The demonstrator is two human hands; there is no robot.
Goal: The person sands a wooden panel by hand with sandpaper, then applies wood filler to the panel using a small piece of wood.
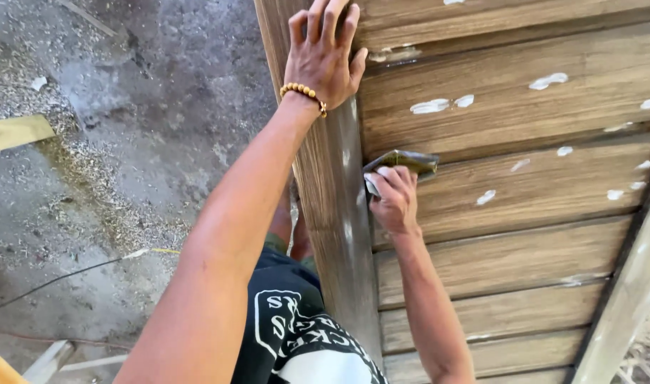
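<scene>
While gripped: right hand (395, 200), dark sandpaper (403, 162).

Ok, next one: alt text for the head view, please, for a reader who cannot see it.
Seen from above, a person's right hand presses a folded piece of sandpaper against a brown slatted wooden panel dotted with white filler patches. The left hand, with a bead bracelet, braces flat on the panel's frame; the concrete floor is dusty.

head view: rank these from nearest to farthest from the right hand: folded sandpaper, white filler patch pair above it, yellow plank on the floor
1. folded sandpaper: gripped in the right hand, against the wooden panel.
2. white filler patch pair: on the slat above the hand.
3. yellow plank: far left, on the dusty floor.
</scene>
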